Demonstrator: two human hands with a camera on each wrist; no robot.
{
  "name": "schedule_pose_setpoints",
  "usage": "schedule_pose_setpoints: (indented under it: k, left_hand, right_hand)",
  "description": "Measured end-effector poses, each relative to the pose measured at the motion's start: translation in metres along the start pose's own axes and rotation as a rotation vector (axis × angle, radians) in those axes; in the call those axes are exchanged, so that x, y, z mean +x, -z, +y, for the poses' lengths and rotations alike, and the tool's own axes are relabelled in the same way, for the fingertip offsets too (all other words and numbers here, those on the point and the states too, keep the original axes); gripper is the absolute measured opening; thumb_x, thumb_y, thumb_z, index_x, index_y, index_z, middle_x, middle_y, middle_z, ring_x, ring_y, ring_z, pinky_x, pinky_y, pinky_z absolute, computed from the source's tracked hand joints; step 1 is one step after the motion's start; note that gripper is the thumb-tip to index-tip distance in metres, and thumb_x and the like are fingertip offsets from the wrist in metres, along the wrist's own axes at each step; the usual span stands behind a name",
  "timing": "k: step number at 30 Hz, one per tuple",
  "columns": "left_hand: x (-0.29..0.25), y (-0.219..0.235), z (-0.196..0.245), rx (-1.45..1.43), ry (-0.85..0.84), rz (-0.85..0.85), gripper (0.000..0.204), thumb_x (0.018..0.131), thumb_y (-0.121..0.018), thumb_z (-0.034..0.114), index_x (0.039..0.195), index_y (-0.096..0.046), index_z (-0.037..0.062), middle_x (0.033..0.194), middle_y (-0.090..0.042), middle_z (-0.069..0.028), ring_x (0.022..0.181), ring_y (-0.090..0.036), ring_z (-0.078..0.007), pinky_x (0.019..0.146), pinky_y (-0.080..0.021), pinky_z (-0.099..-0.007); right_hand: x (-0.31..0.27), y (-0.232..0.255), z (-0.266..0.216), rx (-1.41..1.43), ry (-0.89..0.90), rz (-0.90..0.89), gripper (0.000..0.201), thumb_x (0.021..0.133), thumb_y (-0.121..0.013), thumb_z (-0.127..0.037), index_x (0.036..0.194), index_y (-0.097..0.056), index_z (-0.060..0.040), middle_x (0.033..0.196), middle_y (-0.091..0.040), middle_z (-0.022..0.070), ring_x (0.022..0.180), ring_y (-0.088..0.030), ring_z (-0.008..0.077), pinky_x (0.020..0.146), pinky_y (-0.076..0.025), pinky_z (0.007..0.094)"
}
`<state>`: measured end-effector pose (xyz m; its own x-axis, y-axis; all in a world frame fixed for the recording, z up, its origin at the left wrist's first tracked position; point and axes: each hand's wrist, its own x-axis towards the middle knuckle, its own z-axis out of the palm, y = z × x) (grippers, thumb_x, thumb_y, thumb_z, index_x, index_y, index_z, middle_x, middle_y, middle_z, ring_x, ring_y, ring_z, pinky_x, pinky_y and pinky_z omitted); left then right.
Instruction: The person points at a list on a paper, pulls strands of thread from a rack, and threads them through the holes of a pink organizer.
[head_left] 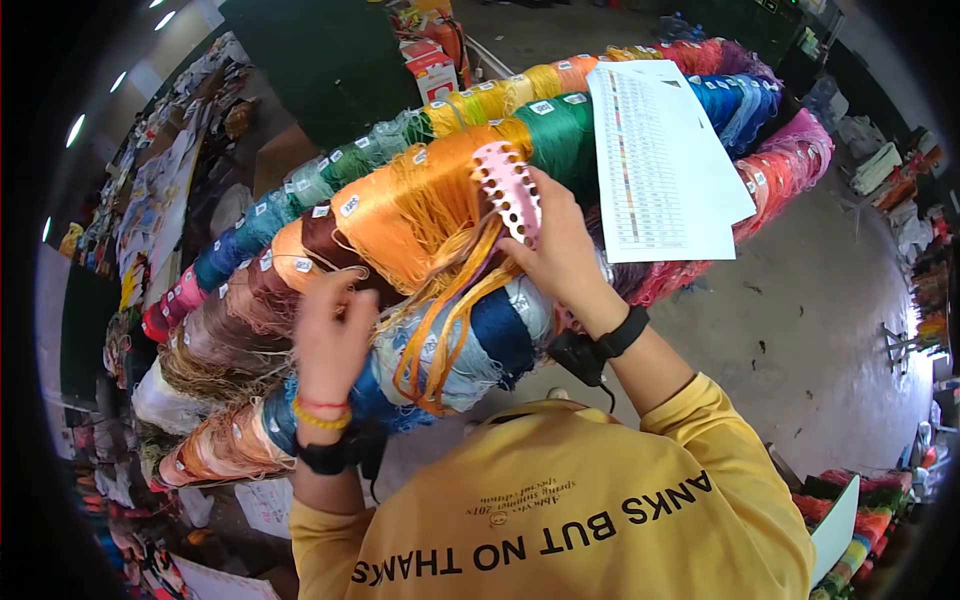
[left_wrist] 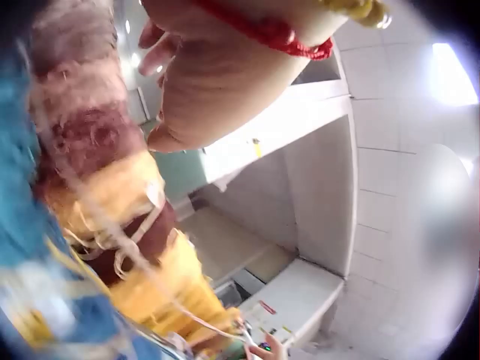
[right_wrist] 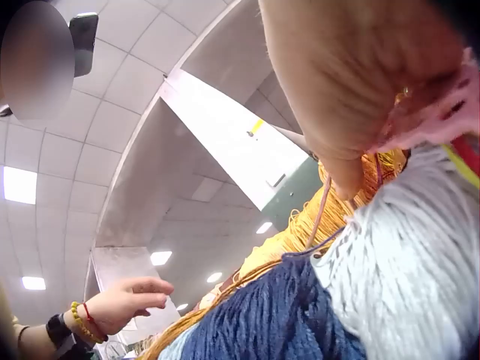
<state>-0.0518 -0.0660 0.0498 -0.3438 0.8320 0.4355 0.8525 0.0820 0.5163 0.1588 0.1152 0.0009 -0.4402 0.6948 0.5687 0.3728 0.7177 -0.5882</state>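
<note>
In the head view my right hand (head_left: 565,245) grips a pink card with punched holes (head_left: 508,190); orange, brown and purple threads (head_left: 440,335) trail from it over the yarn. The right wrist view has that hand (right_wrist: 352,82) close up, with part of the pink card (right_wrist: 442,112) at the edge. My left hand (head_left: 335,325) hovers above brown and orange skeins (head_left: 295,255), fingers loosely bent. Its fingers and thumb (right_wrist: 142,296) look slightly apart in the right wrist view, with no thread visible between them. A thin pale strand (left_wrist: 135,255) crosses the left wrist view.
Rows of labelled yarn skeins (head_left: 385,215) in many colours run diagonally across. Printed colour-chart sheets (head_left: 655,165) lie on the skeins at the right. A red and white box (head_left: 430,72) stands behind. Bare floor (head_left: 800,330) shows on the right, with more yarn (head_left: 870,525) at lower right.
</note>
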Motion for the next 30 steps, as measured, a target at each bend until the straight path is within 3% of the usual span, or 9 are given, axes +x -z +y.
schedule_pose_setpoints:
  k: [1,3,6,9,13,17,18,22,30]
  left_hand:
    - [0.004,-0.025,0.012,-0.246,0.114,-0.170,0.025,0.083,-0.061,0.012,0.105,-0.057,-0.0009,0.091,-0.061,-0.0084,0.082,-0.058,-0.0136,0.074,-0.047,-0.0256]
    - [0.014,-0.078,0.034,-0.560,0.086,-0.265,0.023,0.081,-0.062,0.013,0.098,-0.058,-0.0014,0.080,-0.062,-0.0134,0.065,-0.060,-0.0185,0.062,-0.048,-0.0288]
    - [0.035,-0.116,0.053,-0.534,0.199,-0.432,0.022,0.085,-0.058,0.010,0.100,-0.056,-0.0055,0.076,-0.061,-0.0043,0.068,-0.056,-0.0072,0.063,-0.046,-0.0209]
    - [0.049,-0.134,0.046,-0.358,0.258,-0.518,0.016,0.086,-0.056,0.010,0.092,-0.057,-0.0043,0.072,-0.060,-0.0039,0.064,-0.055,-0.0075,0.060,-0.045,-0.0203]
    - [0.049,-0.138,0.065,-0.810,0.505,-0.362,0.013,0.088,-0.051,0.010,0.083,-0.056,-0.0013,0.068,-0.059,-0.0041,0.059,-0.054,-0.0091,0.054,-0.043,-0.0213]
    - [0.058,-0.123,0.075,-0.915,0.471,-0.250,0.012,0.089,-0.052,0.013,0.081,-0.056,0.0048,0.068,-0.057,0.0006,0.057,-0.053,-0.0056,0.051,-0.040,-0.0176]
    - [0.062,-0.118,0.074,-0.936,0.544,-0.219,0.011,0.090,-0.052,0.015,0.084,-0.057,0.0067,0.069,-0.057,0.0027,0.057,-0.052,-0.0034,0.051,-0.039,-0.0161]
    - [0.076,-0.105,0.080,-1.120,0.530,-0.040,0.010,0.091,-0.052,0.014,0.088,-0.057,0.0059,0.070,-0.056,0.0033,0.057,-0.050,-0.0024,0.050,-0.039,-0.0151]
    - [0.076,-0.147,0.051,-0.934,0.642,-0.059,0.011,0.091,-0.051,0.015,0.091,-0.057,0.0058,0.067,-0.055,0.0034,0.051,-0.048,-0.0031,0.045,-0.039,-0.0161]
  right_hand:
    - [0.001,-0.001,0.002,0.015,0.002,-0.003,0.080,0.064,-0.074,-0.014,0.130,-0.031,-0.0021,0.123,-0.041,0.0214,0.109,-0.043,0.0386,0.093,-0.037,0.0413]
    - [0.003,-0.002,0.004,0.074,0.013,-0.002,0.075,0.066,-0.073,-0.014,0.129,-0.033,-0.0004,0.122,-0.042,0.0229,0.110,-0.043,0.0388,0.094,-0.037,0.0414]
    - [0.005,0.000,0.007,0.155,-0.025,-0.038,0.065,0.071,-0.065,-0.009,0.127,-0.034,0.0022,0.120,-0.043,0.0241,0.111,-0.043,0.0388,0.095,-0.036,0.0413]
    - [0.005,-0.001,0.012,0.219,-0.023,-0.050,0.062,0.071,-0.062,-0.007,0.126,-0.034,0.0026,0.120,-0.043,0.0249,0.112,-0.043,0.0401,0.096,-0.036,0.0409]
    - [0.003,0.006,0.009,0.337,-0.011,-0.066,0.059,0.073,-0.061,-0.007,0.125,-0.035,0.0043,0.119,-0.043,0.0260,0.112,-0.043,0.0403,0.097,-0.036,0.0400]
    - [0.008,0.031,0.000,0.385,0.004,-0.099,0.059,0.073,-0.061,-0.009,0.124,-0.035,0.0041,0.117,-0.045,0.0257,0.109,-0.045,0.0385,0.095,-0.038,0.0399]
    - [0.009,0.036,0.000,0.383,0.000,-0.109,0.057,0.074,-0.061,-0.010,0.123,-0.037,0.0033,0.116,-0.046,0.0243,0.108,-0.045,0.0376,0.093,-0.038,0.0405]
    - [0.005,0.049,0.003,0.303,0.045,-0.069,0.053,0.074,-0.062,-0.013,0.120,-0.041,0.0024,0.115,-0.048,0.0217,0.106,-0.047,0.0370,0.093,-0.037,0.0414]
    - [-0.020,0.050,0.023,0.153,0.158,-0.121,0.051,0.072,-0.064,-0.013,0.117,-0.044,-0.0006,0.115,-0.049,0.0195,0.103,-0.048,0.0363,0.086,-0.040,0.0431]
